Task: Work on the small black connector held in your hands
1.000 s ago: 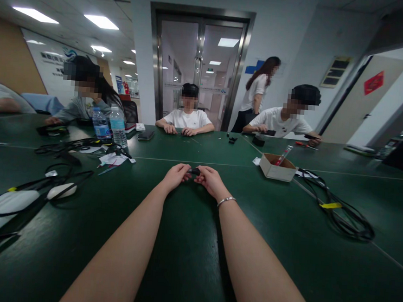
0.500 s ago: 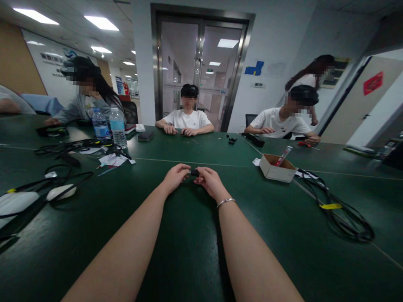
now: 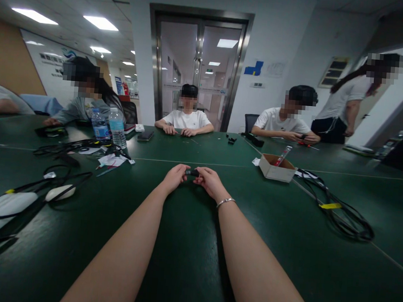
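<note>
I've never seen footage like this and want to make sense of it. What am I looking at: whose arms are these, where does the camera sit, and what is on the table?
There is no machine here. A person works with two bare hands, and one camera worn on their head looks forward and down, so the arms reach in from the bottom edge. The left hand and right hand meet at the middle of the dark green table, both pinching a small black part between the fingertips. To the right lie a small open cardboard box and a black cable bundle with a yellow tag. To the left stand two clear plastic water bottles among more cables. Other people sit at the far side.
</note>
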A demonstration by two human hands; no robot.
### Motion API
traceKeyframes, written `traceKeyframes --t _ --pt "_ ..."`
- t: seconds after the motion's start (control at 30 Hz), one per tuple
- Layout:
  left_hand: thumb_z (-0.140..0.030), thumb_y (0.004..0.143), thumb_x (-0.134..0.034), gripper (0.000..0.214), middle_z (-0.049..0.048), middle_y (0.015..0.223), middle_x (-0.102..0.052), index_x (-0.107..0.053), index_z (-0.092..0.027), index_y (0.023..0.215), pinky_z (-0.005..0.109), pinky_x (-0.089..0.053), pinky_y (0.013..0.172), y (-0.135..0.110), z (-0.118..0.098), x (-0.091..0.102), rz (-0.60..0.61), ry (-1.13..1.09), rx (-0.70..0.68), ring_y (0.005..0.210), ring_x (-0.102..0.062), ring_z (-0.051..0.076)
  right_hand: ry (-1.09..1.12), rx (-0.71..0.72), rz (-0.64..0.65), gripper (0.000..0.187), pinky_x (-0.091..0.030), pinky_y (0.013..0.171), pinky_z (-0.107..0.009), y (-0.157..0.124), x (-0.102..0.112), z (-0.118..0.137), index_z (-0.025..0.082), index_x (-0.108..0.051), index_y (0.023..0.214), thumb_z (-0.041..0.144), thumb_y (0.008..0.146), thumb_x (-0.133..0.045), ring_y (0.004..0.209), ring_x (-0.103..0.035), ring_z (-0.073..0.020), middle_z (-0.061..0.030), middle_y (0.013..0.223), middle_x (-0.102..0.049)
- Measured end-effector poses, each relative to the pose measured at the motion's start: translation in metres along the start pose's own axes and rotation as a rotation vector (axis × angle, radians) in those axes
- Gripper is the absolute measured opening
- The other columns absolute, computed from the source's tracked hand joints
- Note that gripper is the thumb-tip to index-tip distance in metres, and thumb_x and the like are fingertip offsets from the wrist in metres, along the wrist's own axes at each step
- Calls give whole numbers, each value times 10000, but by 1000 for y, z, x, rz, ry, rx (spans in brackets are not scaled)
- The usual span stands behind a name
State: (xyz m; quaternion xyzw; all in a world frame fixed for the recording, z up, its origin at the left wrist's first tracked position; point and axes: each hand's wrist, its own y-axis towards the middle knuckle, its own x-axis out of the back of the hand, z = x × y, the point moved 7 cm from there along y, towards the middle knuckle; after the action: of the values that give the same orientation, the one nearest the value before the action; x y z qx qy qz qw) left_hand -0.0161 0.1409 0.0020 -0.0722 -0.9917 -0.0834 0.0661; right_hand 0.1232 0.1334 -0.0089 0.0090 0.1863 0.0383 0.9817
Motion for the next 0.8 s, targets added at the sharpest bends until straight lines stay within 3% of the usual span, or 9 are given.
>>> traceKeyframes --t 0.4,0.67,0.8 --pt "-285 708 -610 285 27 737 -600 -636 -158 962 199 -389 514 -1 -1 4 -42 10 -2 568 -491 94 0 0 13 228 -555 555 -255 -1 -1 0 133 -586 736 293 727 -748 417 -463 -70 37 510 -505" --pt "-178 663 -572 275 30 775 -605 -662 -147 922 209 -401 558 -3 -7 5 -27 37 -69 612 -502 98 0 -11 4 213 -552 551 -258 1 0 -1 132 -586 742 287 752 -731 411 -457 -75 42 478 -485" --pt "-260 733 -541 248 39 815 -621 -657 -153 924 209 -396 541 -2 -3 3 -21 34 -27 609 -516 103 8 -11 2 202 -554 552 -257 1 0 -2 127 -594 749 275 752 -731 421 -473 -81 32 486 -497"
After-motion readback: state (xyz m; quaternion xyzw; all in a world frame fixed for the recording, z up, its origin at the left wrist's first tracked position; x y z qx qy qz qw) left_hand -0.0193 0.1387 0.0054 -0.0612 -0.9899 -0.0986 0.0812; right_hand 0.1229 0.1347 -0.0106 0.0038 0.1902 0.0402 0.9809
